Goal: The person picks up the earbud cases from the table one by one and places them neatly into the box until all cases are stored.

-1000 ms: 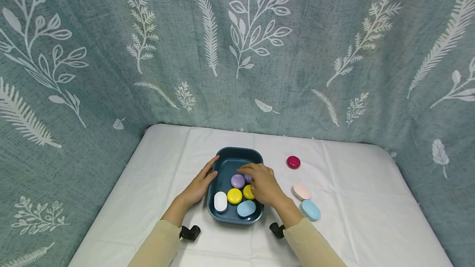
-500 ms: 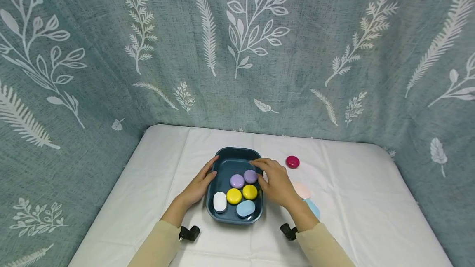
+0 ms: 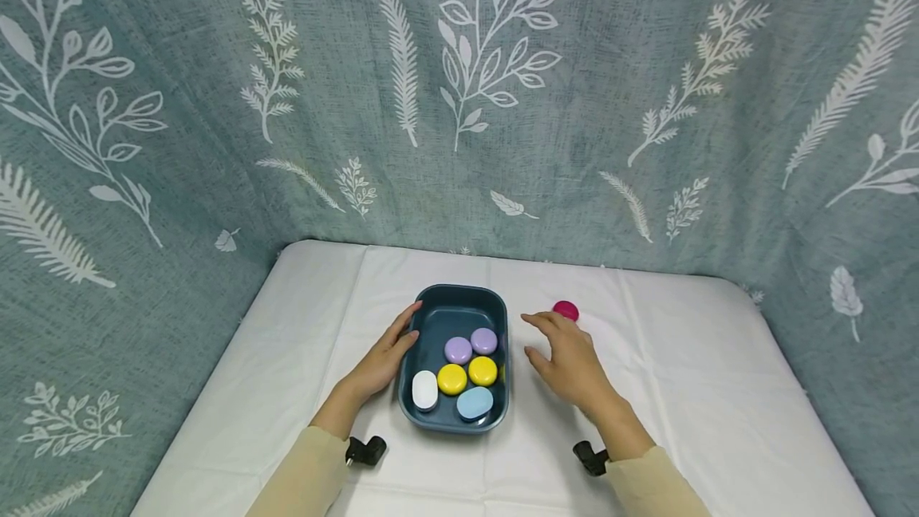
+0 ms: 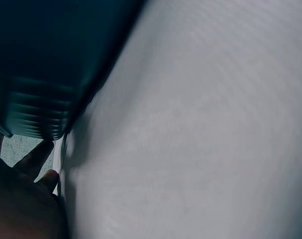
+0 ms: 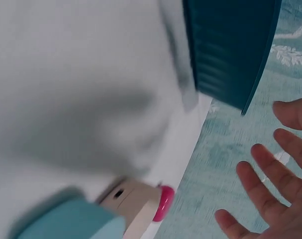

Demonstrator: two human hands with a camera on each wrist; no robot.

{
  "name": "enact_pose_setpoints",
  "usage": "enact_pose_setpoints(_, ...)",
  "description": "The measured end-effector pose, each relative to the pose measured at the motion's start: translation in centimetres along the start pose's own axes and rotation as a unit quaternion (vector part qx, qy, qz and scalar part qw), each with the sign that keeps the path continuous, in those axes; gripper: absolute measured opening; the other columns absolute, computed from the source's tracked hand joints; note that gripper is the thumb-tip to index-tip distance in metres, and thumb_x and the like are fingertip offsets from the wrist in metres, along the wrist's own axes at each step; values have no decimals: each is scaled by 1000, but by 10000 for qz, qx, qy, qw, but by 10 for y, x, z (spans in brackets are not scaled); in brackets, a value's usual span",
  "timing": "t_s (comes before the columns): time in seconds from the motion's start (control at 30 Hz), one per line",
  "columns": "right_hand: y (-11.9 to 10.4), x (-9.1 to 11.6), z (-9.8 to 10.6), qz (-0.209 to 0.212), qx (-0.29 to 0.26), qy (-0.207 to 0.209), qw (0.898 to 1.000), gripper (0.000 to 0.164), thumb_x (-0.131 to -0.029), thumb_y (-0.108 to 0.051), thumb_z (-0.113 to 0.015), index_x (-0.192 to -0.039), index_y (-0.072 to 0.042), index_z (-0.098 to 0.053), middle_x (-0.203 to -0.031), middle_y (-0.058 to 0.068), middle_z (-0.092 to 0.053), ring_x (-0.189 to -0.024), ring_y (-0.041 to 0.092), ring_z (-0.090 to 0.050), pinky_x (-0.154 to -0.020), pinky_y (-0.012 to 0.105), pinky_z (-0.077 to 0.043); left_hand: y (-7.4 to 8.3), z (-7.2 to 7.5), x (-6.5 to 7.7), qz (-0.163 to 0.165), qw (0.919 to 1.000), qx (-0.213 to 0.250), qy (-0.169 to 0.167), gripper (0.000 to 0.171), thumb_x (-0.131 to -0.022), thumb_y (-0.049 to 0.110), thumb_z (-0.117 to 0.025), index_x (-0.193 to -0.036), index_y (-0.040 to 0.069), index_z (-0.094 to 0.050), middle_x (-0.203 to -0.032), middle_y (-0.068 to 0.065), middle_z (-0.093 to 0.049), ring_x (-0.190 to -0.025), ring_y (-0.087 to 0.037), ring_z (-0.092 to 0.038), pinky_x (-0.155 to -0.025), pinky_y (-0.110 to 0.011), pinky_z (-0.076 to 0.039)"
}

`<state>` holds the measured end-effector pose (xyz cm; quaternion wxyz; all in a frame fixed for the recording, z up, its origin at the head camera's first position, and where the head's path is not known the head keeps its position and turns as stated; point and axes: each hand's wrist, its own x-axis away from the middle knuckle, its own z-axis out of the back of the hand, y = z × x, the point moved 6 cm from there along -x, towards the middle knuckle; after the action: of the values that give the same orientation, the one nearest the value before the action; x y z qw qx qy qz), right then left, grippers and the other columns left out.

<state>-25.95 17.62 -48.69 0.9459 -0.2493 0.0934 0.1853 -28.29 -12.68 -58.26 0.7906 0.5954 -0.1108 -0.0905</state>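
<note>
A dark blue tray [image 3: 448,425] stands on the white cloth, holding two purple round pieces [image 3: 458,351], two yellow round pieces [image 3: 452,379], a white oval piece [image 3: 425,391] and a light blue oval piece [image 3: 475,404]. My left hand [image 3: 378,368] touches the tray's left side near the rim, its fingers fairly straight. Right of the tray, my right hand [image 3: 570,357] hovers with spread fingers and holds nothing. Just behind it lies a magenta round piece [image 3: 566,310]. In the right wrist view, a pale pink piece [image 5: 136,201] and another light blue piece [image 5: 73,221] appear; my right hand and arm hide both in the head view.
A white cloth [image 3: 718,389] covers the table. Grey-green curtains [image 3: 459,206] with white leaf patterns hang behind it and at both sides. A small black device [image 3: 590,458] sits at my right wrist, and another [image 3: 367,451] at my left.
My right hand has drawn out of the tray and moved right, toward the loose pieces, uncovering the right purple and yellow pieces. The left hand stays at the tray.
</note>
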Motion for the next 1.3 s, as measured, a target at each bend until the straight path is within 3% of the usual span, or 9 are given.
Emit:
enact_pose_setpoints(0.37, 34, 17, 3, -566, 317, -380, 9972, 57, -88, -18, -80, -141, -9, -63, -139, 15, -61, -121, 39, -59, -95, 64, -45, 2, 0, 1, 5, 10000, -28, -29, 53, -111, 45, -43, -160, 51, -25, -174, 2, -20, -161, -32, -20, -128, -65, -14)
enact_pose_setpoints(0.77, 62, 34, 3, -1259, 520, -831, 9872, 58, -88, -20, -79, -142, -7, -62, -140, 23, -59, -125, 47, -55, -91, 67, -44, 2, 0, 1, 82, 10000, -49, 16, 53, -112, 39, -43, -160, 51, -26, -174, 2, -20, -161, -33, -20, -128, -65, -13)
enact_pose_setpoints(1.0, 67, 36, 1, -1329, 530, -938, 9853, 51, -92, -18, -75, -140, -7, -64, -137, 22, -61, -123, 46, -57, -91, 65, -45, 4, 1, 1, 102, 9999, -17, 21, 52, -113, 36, -42, -159, 53, -26, -174, 2, -19, -161, -32, -19, -128, -64, -13)
enact_pose_setpoints(1.3, 70, 38, -2, -1252, 554, -738, 9878, 44, -93, -14, -75, -134, -2, -67, -132, 26, -64, -119, 49, -61, -93, 67, -48, 1, 1, 0, -9, 10000, 55, -33, 52, -112, 38, -43, -160, 51, -27, -173, 3, -22, -160, -32, -22, -128, -61, -16)
